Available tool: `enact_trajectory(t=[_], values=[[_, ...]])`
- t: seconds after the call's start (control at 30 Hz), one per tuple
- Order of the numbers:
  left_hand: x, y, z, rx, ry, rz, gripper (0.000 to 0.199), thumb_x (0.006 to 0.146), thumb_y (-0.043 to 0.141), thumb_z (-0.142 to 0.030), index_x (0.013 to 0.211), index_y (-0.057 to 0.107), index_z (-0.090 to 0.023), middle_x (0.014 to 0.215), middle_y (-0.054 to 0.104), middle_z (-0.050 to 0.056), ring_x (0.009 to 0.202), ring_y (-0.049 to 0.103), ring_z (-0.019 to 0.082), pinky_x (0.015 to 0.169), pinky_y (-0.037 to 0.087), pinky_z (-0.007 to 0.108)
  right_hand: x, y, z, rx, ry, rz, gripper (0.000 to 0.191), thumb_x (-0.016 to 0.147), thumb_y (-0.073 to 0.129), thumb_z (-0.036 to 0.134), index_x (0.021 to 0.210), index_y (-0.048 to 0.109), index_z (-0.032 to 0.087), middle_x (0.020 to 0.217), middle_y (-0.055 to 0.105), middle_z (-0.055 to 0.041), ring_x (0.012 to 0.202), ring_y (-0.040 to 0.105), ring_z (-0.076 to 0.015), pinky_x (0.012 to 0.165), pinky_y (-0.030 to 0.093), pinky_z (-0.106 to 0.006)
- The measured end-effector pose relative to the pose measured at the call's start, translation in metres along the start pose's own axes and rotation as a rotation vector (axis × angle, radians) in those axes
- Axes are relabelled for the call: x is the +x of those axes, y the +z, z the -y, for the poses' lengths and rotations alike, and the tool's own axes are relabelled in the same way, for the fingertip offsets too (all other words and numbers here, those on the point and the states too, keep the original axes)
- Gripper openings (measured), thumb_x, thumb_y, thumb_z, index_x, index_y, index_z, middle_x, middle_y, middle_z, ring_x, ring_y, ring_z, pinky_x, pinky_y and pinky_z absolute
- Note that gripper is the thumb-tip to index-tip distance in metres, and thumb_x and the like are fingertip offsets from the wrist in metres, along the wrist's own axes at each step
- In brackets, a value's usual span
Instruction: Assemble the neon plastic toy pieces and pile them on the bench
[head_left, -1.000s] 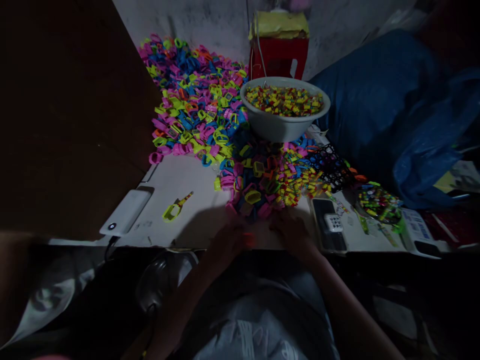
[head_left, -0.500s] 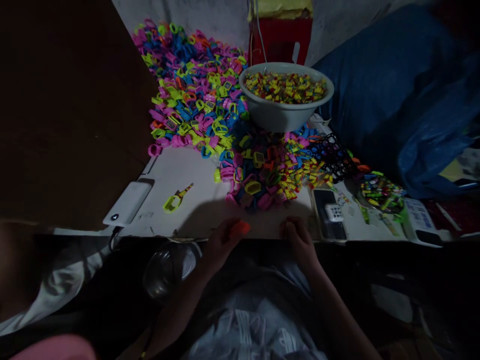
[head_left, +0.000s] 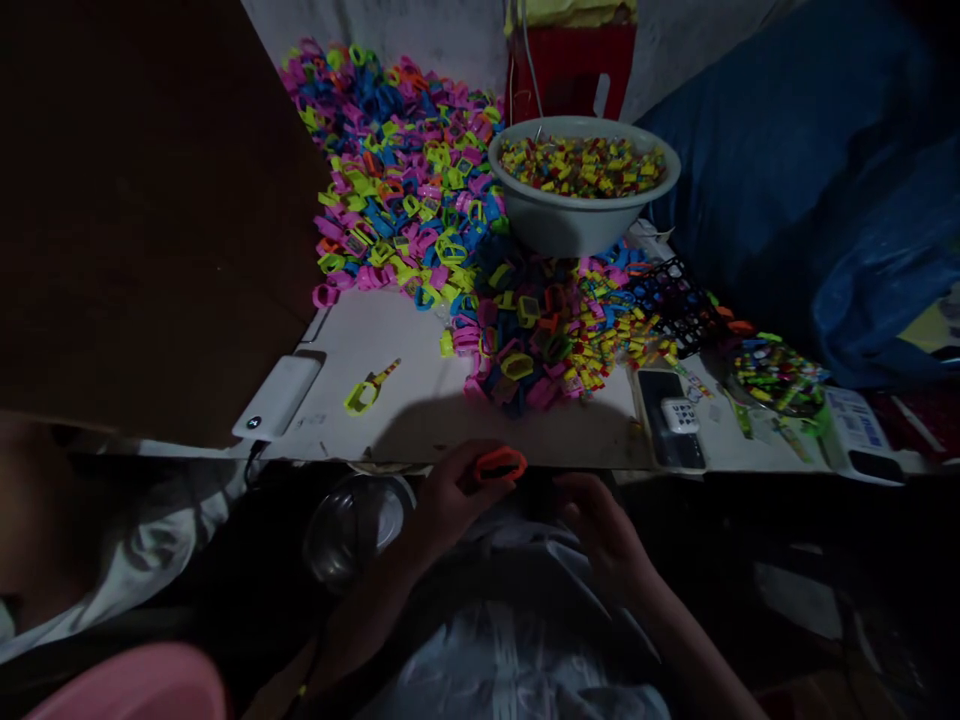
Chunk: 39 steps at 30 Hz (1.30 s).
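My left hand (head_left: 461,490) is closed around an orange plastic loop (head_left: 501,463), shaped like a toy watch, held above the table's front edge. Its opening faces up toward me. My right hand (head_left: 600,525) is just to the right, apart from the loop, with its fingers curled in; anything between them is lost in the dark. On the tabletop to the left lies a yellow-green loop (head_left: 363,397) with a striped red and yellow piece (head_left: 388,372) sticking out of it. Beyond my hands spreads a large heap of pink, blue, yellow and orange loops (head_left: 405,215).
A grey basin (head_left: 585,217) full of small yellow and red pieces stands behind the heap. More such pieces (head_left: 600,345) lie loose before it. A phone (head_left: 667,440) bears a white case (head_left: 679,414). At left are a white power bank (head_left: 279,397) and, below, a metal bowl (head_left: 352,530).
My left hand has turned the orange loop so its opening shows and moved slightly right. My right hand has dropped back toward me, below the table edge. The view has shifted slightly.
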<state>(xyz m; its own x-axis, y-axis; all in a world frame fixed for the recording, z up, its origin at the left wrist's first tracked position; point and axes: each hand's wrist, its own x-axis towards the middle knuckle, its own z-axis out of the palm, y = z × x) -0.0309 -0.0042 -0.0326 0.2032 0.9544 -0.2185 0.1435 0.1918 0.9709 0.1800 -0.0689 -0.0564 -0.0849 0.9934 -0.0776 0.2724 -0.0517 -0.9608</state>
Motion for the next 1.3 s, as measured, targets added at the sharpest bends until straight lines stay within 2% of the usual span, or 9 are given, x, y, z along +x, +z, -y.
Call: enact_trajectory(t=[0.1, 0.23, 0.47, 0.63, 0.73, 0.83, 0.93, 1.13, 1.3], values=[[-0.010, 0.004, -0.014, 0.113, 0.086, 0.017, 0.041, 0.074, 0.072, -0.029, 0.113, 0.063, -0.017, 0.111, 0.071, 0.008, 0.102, 0.066, 0.019, 0.095, 0.051, 0.031, 0.005, 0.012, 0.014, -0.048, -0.090, -0.137, 0.015, 0.093, 0.048, 0.031, 0.104, 0.054, 0.023, 0.085, 0.065, -0.0024, 0.074, 0.063, -0.0142, 0.064, 0.049, -0.022], [-0.019, 0.005, -0.025, 0.225, 0.186, 0.036, 0.036, 0.077, 0.071, -0.031, 0.111, 0.065, -0.020, 0.110, 0.072, 0.005, 0.100, 0.067, 0.018, 0.094, 0.050, 0.028, 0.010, 0.017, 0.025, -0.131, -0.197, -0.185, 0.010, 0.091, 0.048, 0.026, 0.100, 0.053, 0.024, 0.091, 0.067, -0.0047, 0.080, 0.066, -0.0163, 0.067, 0.052, -0.025], [-0.020, 0.005, -0.015, 0.260, 0.220, 0.014, 0.034, 0.080, 0.069, -0.034, 0.111, 0.066, -0.022, 0.111, 0.071, 0.005, 0.102, 0.066, 0.019, 0.092, 0.050, 0.028, 0.012, 0.016, 0.029, -0.265, -0.266, -0.219, 0.011, 0.092, 0.045, 0.025, 0.100, 0.053, 0.024, 0.094, 0.067, -0.0071, 0.084, 0.066, -0.0193, 0.068, 0.053, -0.029], [-0.016, 0.005, -0.007, 0.208, 0.169, 0.021, 0.038, 0.077, 0.072, -0.037, 0.111, 0.066, -0.021, 0.108, 0.072, 0.006, 0.098, 0.067, 0.019, 0.090, 0.051, 0.028, 0.017, 0.013, 0.029, -0.408, -0.365, -0.146, 0.012, 0.094, 0.042, 0.020, 0.102, 0.051, 0.023, 0.092, 0.066, -0.0061, 0.084, 0.064, -0.0184, 0.071, 0.050, -0.028], [-0.013, 0.007, 0.000, 0.228, 0.150, 0.035, 0.039, 0.076, 0.073, -0.038, 0.112, 0.067, -0.022, 0.110, 0.071, 0.006, 0.100, 0.066, 0.020, 0.092, 0.049, 0.028, 0.017, 0.011, 0.030, -0.536, -0.375, -0.097, 0.014, 0.095, 0.039, 0.016, 0.100, 0.050, 0.022, 0.089, 0.065, -0.0059, 0.080, 0.061, -0.0188, 0.071, 0.047, -0.029], [-0.010, 0.008, 0.007, 0.197, 0.104, 0.028, 0.038, 0.075, 0.074, -0.037, 0.110, 0.068, -0.022, 0.107, 0.072, 0.005, 0.099, 0.066, 0.020, 0.089, 0.050, 0.027, 0.016, 0.013, 0.027, -0.680, -0.390, -0.067, 0.012, 0.094, 0.042, 0.019, 0.103, 0.050, 0.020, 0.089, 0.064, -0.0069, 0.079, 0.060, -0.0214, 0.071, 0.044, -0.032], [-0.006, 0.009, 0.013, 0.160, 0.033, 0.088, 0.037, 0.075, 0.074, -0.035, 0.109, 0.069, -0.022, 0.105, 0.073, 0.004, 0.095, 0.067, 0.020, 0.084, 0.051, 0.025, 0.016, 0.016, 0.021, -0.787, -0.358, -0.051, 0.010, 0.093, 0.046, 0.023, 0.101, 0.051, 0.019, 0.086, 0.065, -0.0067, 0.076, 0.060, -0.0223, 0.068, 0.041, -0.032], [0.002, 0.007, 0.019, 0.182, -0.126, 0.167, 0.036, 0.074, 0.071, -0.038, 0.102, 0.069, -0.016, 0.093, 0.074, 0.006, 0.082, 0.067, 0.020, 0.070, 0.051, 0.025, 0.020, 0.020, 0.009, -0.836, -0.285, 0.128, 0.009, 0.092, 0.045, 0.018, 0.084, 0.050, 0.020, 0.076, 0.063, -0.0027, 0.066, 0.058, -0.0180, 0.061, 0.032, -0.029], [0.003, 0.008, 0.027, 0.189, -0.154, 0.190, 0.029, 0.078, 0.064, -0.042, 0.089, 0.065, -0.016, 0.080, 0.070, 0.003, 0.072, 0.063, 0.015, 0.063, 0.046, 0.022, 0.022, 0.016, 0.006, -0.884, -0.311, 0.195, 0.013, 0.092, 0.041, 0.016, 0.083, 0.050, 0.019, 0.071, 0.060, -0.0018, 0.061, 0.056, -0.0161, 0.058, 0.028, -0.029]])
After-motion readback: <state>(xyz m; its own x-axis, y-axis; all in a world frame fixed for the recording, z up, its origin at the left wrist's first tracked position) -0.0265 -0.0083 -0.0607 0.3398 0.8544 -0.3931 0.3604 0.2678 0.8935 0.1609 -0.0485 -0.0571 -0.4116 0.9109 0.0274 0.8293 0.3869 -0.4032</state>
